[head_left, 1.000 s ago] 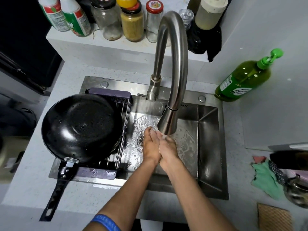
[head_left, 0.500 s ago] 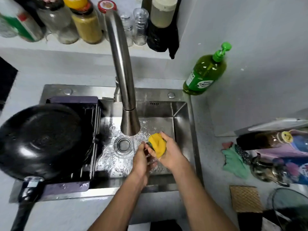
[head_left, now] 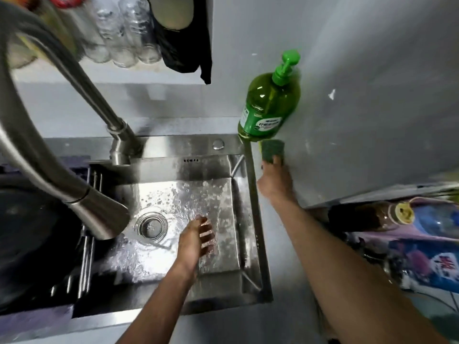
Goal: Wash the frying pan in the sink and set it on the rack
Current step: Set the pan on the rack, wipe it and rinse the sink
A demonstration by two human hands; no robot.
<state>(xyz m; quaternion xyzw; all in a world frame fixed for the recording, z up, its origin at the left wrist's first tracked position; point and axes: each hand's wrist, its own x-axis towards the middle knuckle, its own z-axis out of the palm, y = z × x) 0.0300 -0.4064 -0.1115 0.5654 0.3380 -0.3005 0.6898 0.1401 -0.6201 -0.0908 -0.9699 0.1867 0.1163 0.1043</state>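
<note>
The black frying pan point(head_left: 32, 239) lies on the rack point(head_left: 84, 266) over the left part of the steel sink point(head_left: 250, 219), partly cut off by the frame edge. My left hand point(head_left: 198, 238) hangs over the wet sink floor with loosely spread fingers, holding nothing. My right hand point(head_left: 274, 181) reaches to the counter right of the sink and holds the scouring sponge point(head_left: 272, 150), green side up, at the foot of the green soap bottle point(head_left: 269, 108). Water covers the basin around the drain point(head_left: 151, 227).
The tap point(head_left: 74, 175) arches over the sink's left half, its head above the drain. Jars and a dark cloth stand on the shelf behind. Bottles and a floral packet point(head_left: 427, 247) crowd the counter at the right. The wall rises close behind the soap bottle.
My hands were together under the tap, then the right hand held the sponge in the sink. Now that hand has carried the sponge out to the counter beside the soap bottle; the view swung right.
</note>
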